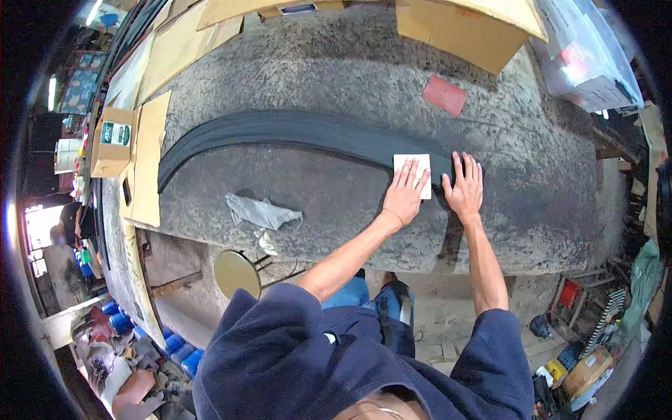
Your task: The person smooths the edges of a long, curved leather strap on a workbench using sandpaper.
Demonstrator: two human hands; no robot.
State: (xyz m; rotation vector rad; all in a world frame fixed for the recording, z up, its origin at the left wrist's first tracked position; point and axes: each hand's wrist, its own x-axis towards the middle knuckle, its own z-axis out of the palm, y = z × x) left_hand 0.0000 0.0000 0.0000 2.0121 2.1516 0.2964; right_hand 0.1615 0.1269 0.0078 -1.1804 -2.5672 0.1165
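Observation:
A long bundle of dark grey-black strips [280,129] curves across the worktable [336,210]. A white square pad [421,166] lies over the bundle near its right end. My left hand [404,198] rests flat on this pad, fingers stretched out, pressing on it rather than gripping. To its right, my right hand [465,193] lies with fingers spread over the right end of the strips. It grasps nothing that I can see. What is under both palms is hidden.
A crumpled grey cloth [262,211] lies left of my arms. Beyond the strips is a reddish rectangular piece [444,96]. Cardboard boxes [462,35] and a clear plastic bin [588,63] line the far side. A round stool [236,274] stands by the front edge.

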